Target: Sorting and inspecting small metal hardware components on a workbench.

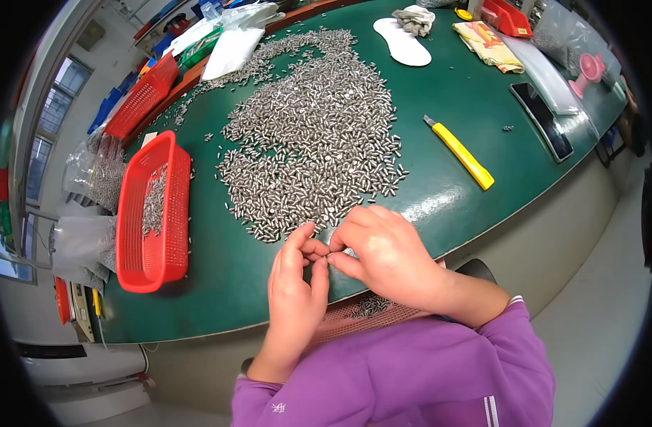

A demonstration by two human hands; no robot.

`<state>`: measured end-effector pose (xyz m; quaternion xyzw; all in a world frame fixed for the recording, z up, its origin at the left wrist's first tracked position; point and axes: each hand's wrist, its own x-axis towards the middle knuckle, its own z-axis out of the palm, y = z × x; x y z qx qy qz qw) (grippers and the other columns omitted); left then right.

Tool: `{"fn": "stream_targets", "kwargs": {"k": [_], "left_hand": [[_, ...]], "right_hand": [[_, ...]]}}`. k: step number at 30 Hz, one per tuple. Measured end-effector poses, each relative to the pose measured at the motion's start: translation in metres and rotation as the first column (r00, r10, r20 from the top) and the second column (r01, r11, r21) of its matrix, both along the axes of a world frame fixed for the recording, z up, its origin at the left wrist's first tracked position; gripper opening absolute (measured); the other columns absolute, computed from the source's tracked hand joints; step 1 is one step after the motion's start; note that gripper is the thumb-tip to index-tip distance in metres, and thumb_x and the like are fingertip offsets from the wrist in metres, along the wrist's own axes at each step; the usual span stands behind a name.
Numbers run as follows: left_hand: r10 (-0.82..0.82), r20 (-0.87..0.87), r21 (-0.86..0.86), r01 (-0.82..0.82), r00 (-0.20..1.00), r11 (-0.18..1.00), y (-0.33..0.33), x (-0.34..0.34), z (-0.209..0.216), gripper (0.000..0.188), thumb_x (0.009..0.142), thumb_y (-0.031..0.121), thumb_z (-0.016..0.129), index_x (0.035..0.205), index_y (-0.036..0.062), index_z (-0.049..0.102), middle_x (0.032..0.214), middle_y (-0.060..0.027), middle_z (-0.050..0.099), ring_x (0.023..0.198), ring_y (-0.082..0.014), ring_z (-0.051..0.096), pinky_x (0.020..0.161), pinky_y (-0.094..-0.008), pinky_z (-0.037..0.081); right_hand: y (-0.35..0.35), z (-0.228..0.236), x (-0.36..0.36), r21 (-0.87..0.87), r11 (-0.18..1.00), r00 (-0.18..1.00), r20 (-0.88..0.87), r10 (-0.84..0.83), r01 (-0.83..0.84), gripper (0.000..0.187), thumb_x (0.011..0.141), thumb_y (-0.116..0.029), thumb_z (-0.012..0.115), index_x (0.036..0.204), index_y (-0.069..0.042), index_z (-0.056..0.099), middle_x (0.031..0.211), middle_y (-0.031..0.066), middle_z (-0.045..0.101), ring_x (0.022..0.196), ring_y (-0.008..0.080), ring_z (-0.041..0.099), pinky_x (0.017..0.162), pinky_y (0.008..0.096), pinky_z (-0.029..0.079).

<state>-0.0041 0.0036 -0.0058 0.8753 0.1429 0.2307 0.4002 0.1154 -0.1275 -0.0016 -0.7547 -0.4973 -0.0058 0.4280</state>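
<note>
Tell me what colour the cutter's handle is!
The cutter's handle is bright yellow, seen best in the head view.

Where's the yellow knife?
In the head view, the yellow knife lies on the green table, right of the metal pile and left of the phone.

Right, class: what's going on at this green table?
A person in a purple top has the left grip and right grip close together, seemingly pinching something too small to make out. A pile of small metal pieces lies beyond them; more sit in the red basket at left. A yellow cutter lies untouched at right.
</note>
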Motion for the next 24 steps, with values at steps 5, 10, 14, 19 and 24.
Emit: {"fn": "stream_targets", "kwargs": {"k": [5,10,14,19,24], "left_hand": [[-0.038,-0.005,-0.005,0.038,0.999,0.999,0.003,-0.001,0.002,0.058,0.087,-0.009,0.066,0.142,-0.0016,0.049,0.096,-0.0094,0.066,0.088,-0.0213,0.064,0.079,-0.0342,0.053],[-0.007,-0.038,0.016,0.007,0.999,1.0,0.001,-0.001,0.007,0.057,0.087,-0.009,0.065,0.142,-0.0023,0.049,0.094,-0.0094,0.066,0.087,-0.0214,0.064,0.079,-0.0349,0.053],[-0.042,-0.058,0.075,0.046,0.997,0.996,0.003,-0.004,0.006,0.056,0.087,-0.01,0.066,0.14,-0.0031,0.051,0.096,-0.0102,0.066,0.087,-0.0217,0.063,0.08,-0.0345,0.053],[-0.042,0.047,-0.106,0.047,0.998,0.993,0.003,-0.011,-0.005,0.053,0.089,-0.009,0.065,0.14,-0.0029,0.049,0.1,-0.0094,0.065,0.09,-0.0173,0.063,0.081,-0.0315,0.053],[-0.079,0.257,-0.691,0.241,0.963,0.681,-0.006,-0.014,-0.004,0.054,0.095,-0.013,0.059,0.144,-0.0019,0.04,0.106,-0.0098,0.06,0.097,-0.0139,0.063,0.089,-0.0273,0.053]], "right_hand": [[0.003,-0.002,0.0,0.008,1.0,1.0,0.009,0.002,-0.002,0.014,0.078,-0.013,0.078,0.083,-0.009,0.065,0.085,0.0064,0.06,0.082,0.0292,0.061,0.073,0.0423,0.049],[0.003,-0.005,-0.002,0.022,1.0,1.0,0.016,0.011,-0.012,0.015,0.079,-0.012,0.077,0.086,-0.009,0.064,0.084,0.0065,0.059,0.084,0.0298,0.06,0.075,0.0428,0.048],[0.001,-0.007,-0.002,0.052,0.999,1.0,0.023,0.009,-0.011,0.015,0.08,-0.011,0.076,0.087,-0.009,0.063,0.084,0.0063,0.058,0.085,0.0302,0.06,0.076,0.0431,0.048],[-0.004,-0.01,-0.003,0.151,0.985,0.982,-0.156,0.108,-0.084,0.013,0.082,-0.007,0.074,0.087,-0.007,0.062,0.094,0.0063,0.07,0.09,0.0274,0.068,0.081,0.0404,0.052],[-0.007,-0.014,0.0,0.226,0.965,0.937,-0.29,0.197,-0.133,0.014,0.082,-0.006,0.075,0.087,-0.006,0.062,0.089,0.0075,0.072,0.081,0.0236,0.071,0.075,0.0363,0.055]]}}
